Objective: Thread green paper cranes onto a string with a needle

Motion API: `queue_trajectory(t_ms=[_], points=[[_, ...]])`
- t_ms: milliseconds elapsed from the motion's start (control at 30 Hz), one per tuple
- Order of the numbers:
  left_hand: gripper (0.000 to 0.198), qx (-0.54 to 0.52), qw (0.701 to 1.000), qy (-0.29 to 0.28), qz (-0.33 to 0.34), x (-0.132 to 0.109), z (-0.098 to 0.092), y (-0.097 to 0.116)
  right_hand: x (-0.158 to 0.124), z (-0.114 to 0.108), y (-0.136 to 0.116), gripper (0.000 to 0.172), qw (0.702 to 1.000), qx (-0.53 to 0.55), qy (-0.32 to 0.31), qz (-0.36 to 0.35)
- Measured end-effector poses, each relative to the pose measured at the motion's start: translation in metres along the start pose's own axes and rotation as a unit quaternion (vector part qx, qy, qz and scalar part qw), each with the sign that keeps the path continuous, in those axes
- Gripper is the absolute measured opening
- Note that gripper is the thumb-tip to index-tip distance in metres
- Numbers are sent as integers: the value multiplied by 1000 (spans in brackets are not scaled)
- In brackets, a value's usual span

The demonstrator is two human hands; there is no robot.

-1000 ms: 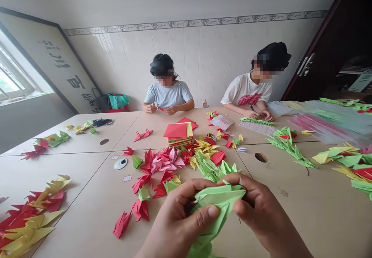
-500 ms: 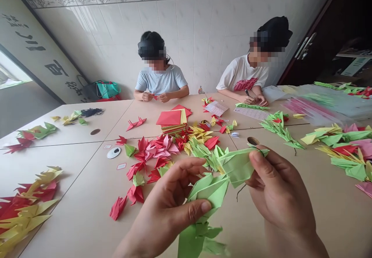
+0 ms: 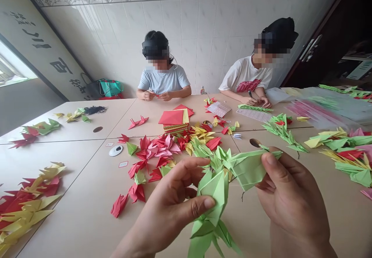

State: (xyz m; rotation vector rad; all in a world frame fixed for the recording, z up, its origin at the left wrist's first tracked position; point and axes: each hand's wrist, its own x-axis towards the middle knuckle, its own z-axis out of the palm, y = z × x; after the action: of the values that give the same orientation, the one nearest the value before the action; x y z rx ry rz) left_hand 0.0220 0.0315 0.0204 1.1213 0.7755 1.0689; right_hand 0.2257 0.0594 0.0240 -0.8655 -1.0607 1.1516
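My left hand pinches a green folded paper crane between thumb and fingers. More green cranes hang below it, seemingly joined in a string. Between thumb and forefinger, my right hand grips another green paper crane by its far end. The two cranes are close together above the table, with a short dark thread end below the right one. My left fingertips are partly hidden behind the paper. Beyond my hands lies a pile of red and pink cranes, with green cranes beside it.
A stack of square coloured paper stands mid-table. Strings of yellow and red cranes lie at the left, green ones at the right. Across the table sit a person in light blue and a person in white holding a pen.
My right hand has moved right with its crane, and the gap between the two cranes is wider. The crane in my left hand has turned more upright. The view has shifted slightly.
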Motion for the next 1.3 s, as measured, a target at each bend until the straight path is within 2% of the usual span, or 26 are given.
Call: queue_trajectory(t_ms=[167,300,433,533,667,833,900,1033,1300], points=[[41,27,999,19,19,-3,-1,-1,-2,-2,0,28,999,-38,25,-27],[45,-24,999,18,22,-1,2,5,0,0,-5,34,998,-36,40,-38],[43,-40,998,35,34,2,2,7,-3,1,-11,37,993,-81,52,-65],[37,-27,997,54,40,2,4,6,-8,2,-14,38,989,-126,28,-76],[29,-12,999,38,37,-1,5,5,-11,5,-17,36,976,-200,-20,-88],[32,47,997,47,37,-4,1,1,-12,4,-17,32,955,-266,-63,-116],[33,74,995,55,35,-3,0,1,-13,5,-18,29,953,-275,-48,-121],[35,141,987,65,43,-2,1,2,-17,13,-20,31,955,-269,30,-122],[41,296,951,61,68,-6,1,4,-14,12,-22,33,950,-288,2,-119]])
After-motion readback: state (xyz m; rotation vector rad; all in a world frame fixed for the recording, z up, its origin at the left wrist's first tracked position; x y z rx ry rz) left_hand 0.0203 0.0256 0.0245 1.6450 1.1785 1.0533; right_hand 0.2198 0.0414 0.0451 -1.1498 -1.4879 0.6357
